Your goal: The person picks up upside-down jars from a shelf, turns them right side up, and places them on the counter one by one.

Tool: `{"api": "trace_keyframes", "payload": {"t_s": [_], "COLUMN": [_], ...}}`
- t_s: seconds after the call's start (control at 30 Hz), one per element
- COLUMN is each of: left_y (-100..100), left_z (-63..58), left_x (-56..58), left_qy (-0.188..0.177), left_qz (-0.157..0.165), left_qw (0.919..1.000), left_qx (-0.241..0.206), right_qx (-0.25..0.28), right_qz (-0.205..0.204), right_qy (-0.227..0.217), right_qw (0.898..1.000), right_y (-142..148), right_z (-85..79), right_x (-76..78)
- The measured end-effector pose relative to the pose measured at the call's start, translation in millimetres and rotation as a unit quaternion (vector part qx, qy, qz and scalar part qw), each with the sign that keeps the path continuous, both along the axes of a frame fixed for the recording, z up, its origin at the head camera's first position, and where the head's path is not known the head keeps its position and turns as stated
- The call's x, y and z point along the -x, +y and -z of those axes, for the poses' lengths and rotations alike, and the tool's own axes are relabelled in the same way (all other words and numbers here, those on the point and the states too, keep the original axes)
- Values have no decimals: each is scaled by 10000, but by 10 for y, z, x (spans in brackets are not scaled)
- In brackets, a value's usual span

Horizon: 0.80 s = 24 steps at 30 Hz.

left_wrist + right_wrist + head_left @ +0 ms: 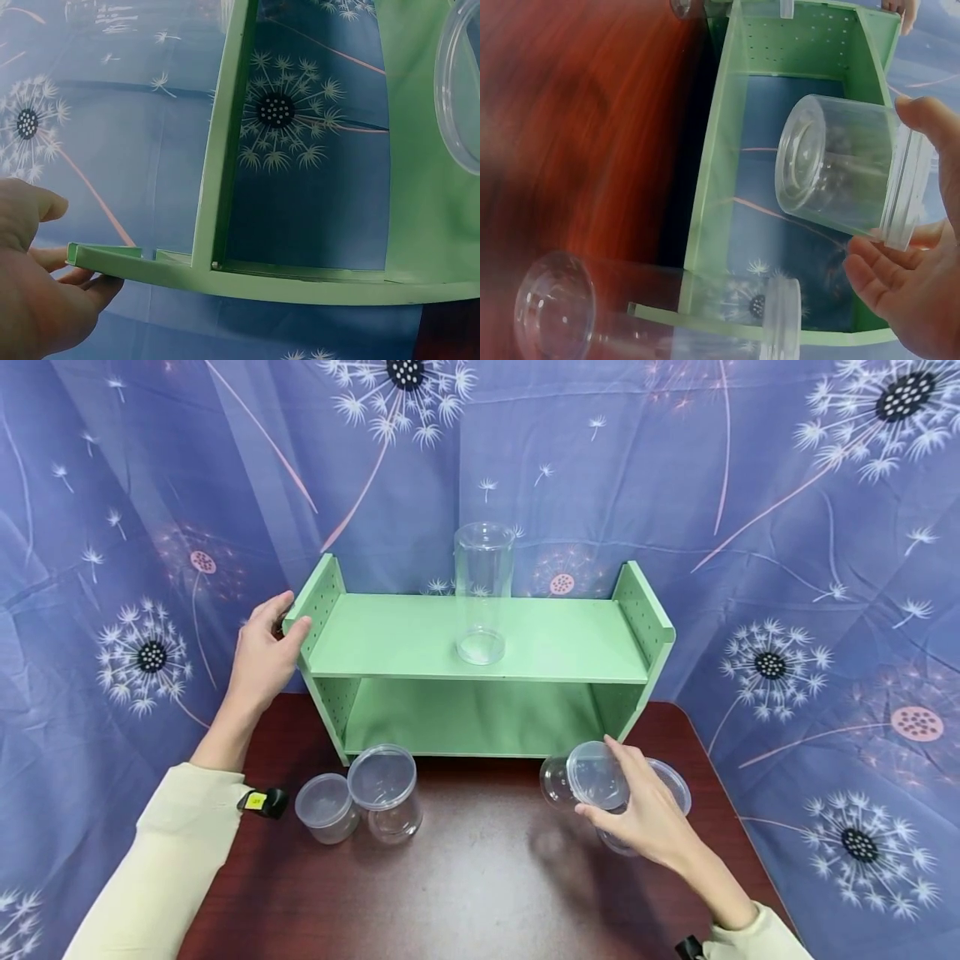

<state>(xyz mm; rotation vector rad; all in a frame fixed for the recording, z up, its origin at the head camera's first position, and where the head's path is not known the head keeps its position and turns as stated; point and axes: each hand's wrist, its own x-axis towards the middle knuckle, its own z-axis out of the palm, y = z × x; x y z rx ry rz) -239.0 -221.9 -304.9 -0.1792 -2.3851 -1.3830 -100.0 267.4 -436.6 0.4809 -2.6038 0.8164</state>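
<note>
My left hand [266, 647] grips the upper front corner of the left side panel of a green two-tier shelf [480, 675]; in the left wrist view several fingers [101, 292] bend against that panel, while the thumb stands off it. A clear plastic jar [847, 165] with a clear lid [907, 187] is in my right hand [648, 806], thumb and fingers pinching it around the lid. It is tilted in front of the shelf's right end, its base pointing left in the head view. A second lidded clear jar [667, 307], partly hidden behind that hand, stands on the table.
A tall clear jar [482, 593] stands on the upper shelf board. Left of centre on the dark red table [465, 877] are a short lidded jar [327, 810] and a taller lidded one [384, 785], side by side. Blue dandelion-print cloth [825, 568] hangs behind and at both sides.
</note>
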Motion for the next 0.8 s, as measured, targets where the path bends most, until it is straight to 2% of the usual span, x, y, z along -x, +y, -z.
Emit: {"api": "trace_keyframes", "payload": {"t_s": [0.5, 0.8], "left_y": [-31, -48], "left_z": [26, 41], "left_x": [-10, 5], "left_qy": [-167, -200], "left_qz": [-34, -69], "left_qw": [9996, 9991], "left_qx": [226, 363], "right_qx": [-207, -136], "right_qz": [-131, 21], "right_qy": [-147, -225], "right_qw": [9996, 9997], "right_y": [-126, -246], "right_z": [108, 198], "right_x": [-21, -37]}}
